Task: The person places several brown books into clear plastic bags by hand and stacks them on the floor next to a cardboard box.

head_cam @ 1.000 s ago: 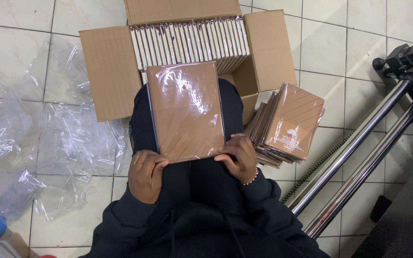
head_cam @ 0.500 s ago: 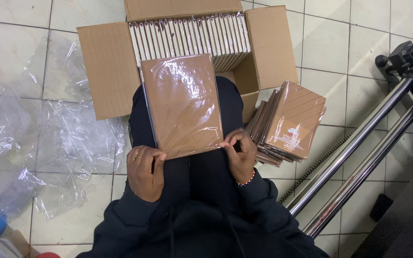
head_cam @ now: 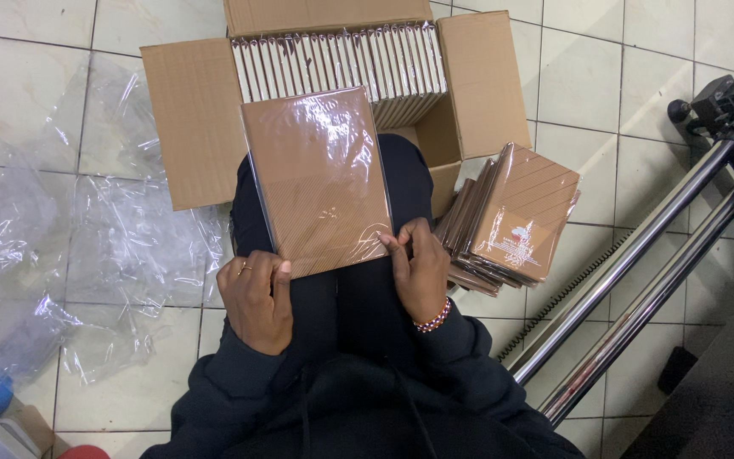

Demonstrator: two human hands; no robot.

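Open corrugated cardboard box point(head_cam: 197, 127) on the tiled floor point(head_cam: 639, 93) is packed with a tight row of slim white-edged booklets point(head_cam: 341, 64) standing on edge. The flat brown booklet point(head_cam: 316, 183) in glossy shrink-wrap sits over the person's lap, left hand point(head_cam: 258, 299) and right hand point(head_cam: 418, 272) both with fingers clamped on its bottom corners. A fanned stack of the same wrapped booklets point(head_cam: 520, 212) lies just beside the box, and crinkly clear plastic sheets point(head_cam: 121, 246) are spread on the floor on the other side.

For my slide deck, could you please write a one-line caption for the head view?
Both hands, left hand and right hand, hold a plastic-wrapped brown notebook over an open cardboard box.
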